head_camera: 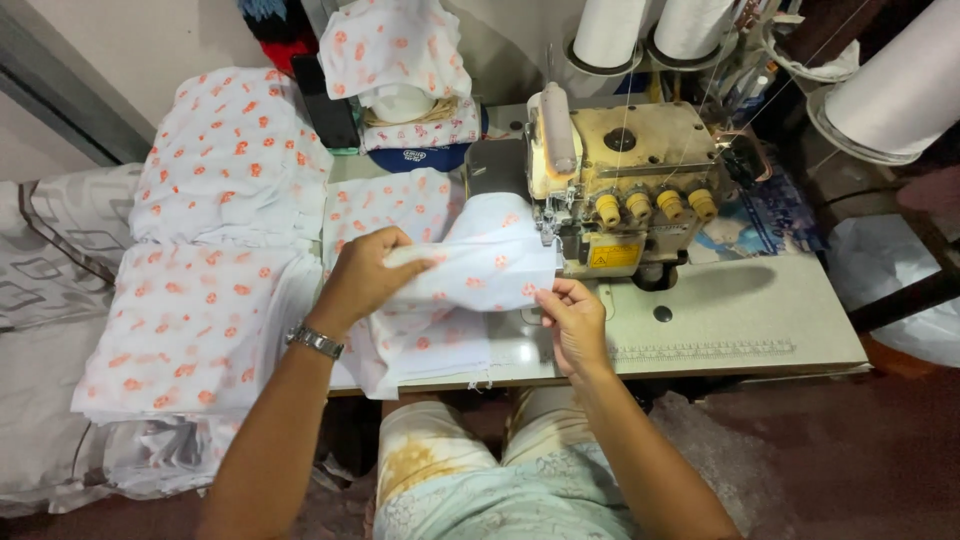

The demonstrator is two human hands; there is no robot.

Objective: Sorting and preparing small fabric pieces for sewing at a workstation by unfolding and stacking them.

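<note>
Your left hand (362, 280) is curled over the near-left part of the white cotton piece printed with small orange flowers (478, 262), fingers closed on a fold of it, thumb underneath, so the cloth stays gathered and off the table. Your right hand (572, 318) pinches the lower right edge of the same piece between thumb and fingertips, just in front of the worn cream overlock sewing machine (620, 185). Held this way, the edge lies taut and straight toward the machine's presser foot, where the far end of the cloth appears to touch it; the exact contact is hidden by the fabric.

The rest of the piece drapes over the front edge of the pale grey machine table (730, 320) toward your lap. To your left, stacks of the same printed fabric (215, 250) sit within arm's reach. Large white thread cones (690, 25) stand behind the machine, feeding down to it.
</note>
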